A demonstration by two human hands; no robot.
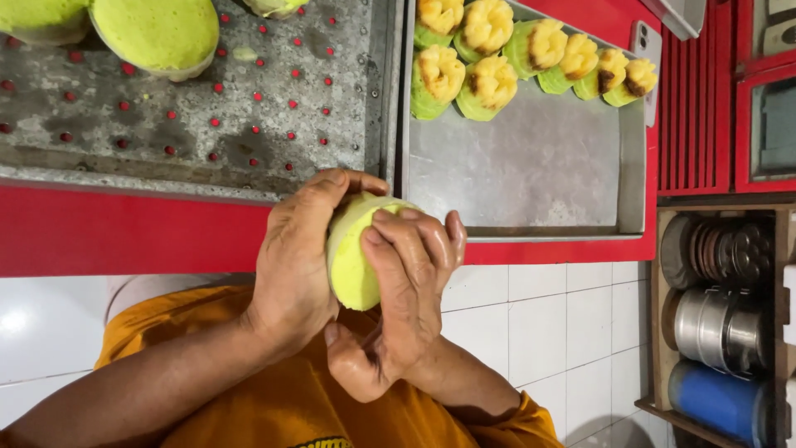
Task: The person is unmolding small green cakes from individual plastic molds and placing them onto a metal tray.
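Head view: left hand [294, 249] and right hand [406, 290] cup green cake [352, 257]; likely soft, fragile; support its edges.

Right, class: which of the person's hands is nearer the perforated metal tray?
Left. The left hand reaches the perforated tray at its front edge; the right hand sits lower, across the green cake.

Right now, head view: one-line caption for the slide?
Left hand and right hand fold a green cake above a metal tray of finished cakes.
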